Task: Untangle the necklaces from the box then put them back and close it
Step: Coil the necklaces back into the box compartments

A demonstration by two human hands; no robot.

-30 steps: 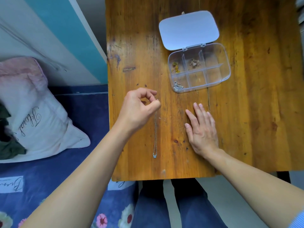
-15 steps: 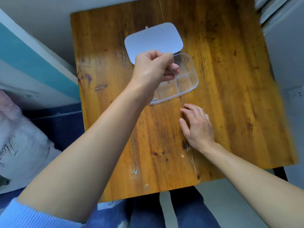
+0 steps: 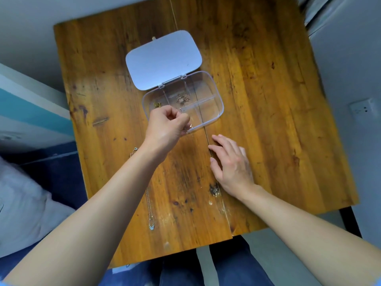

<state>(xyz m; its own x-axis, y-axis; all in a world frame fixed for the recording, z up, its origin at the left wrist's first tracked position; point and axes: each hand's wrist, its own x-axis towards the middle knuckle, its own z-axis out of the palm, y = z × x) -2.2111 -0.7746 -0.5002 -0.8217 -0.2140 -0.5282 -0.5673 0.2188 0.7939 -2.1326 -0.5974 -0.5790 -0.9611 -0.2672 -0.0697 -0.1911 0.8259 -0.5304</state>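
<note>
Necklaces lie on worn wooden table beside a bed.

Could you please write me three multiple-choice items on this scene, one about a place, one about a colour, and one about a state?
1. Where does the butterfly necklace lie?
A. In the box
B. On the table, near its front edge
C. On the lid

2. What colour is the lid?
A. White
B. Red
C. Black

3. What state is the box in?
A. Shut
B. Open, lid folded back flat
C. Upside down

Answers:
1. B, since the chain stretches along the table beside the left forearm, its pendant nearest the person.
2. A, since the lid looks pale white against the brown wood.
3. B, since the compartments are uncovered; the left hand is curled at the box's near corner, while the right hand rests flat on the table.
</note>
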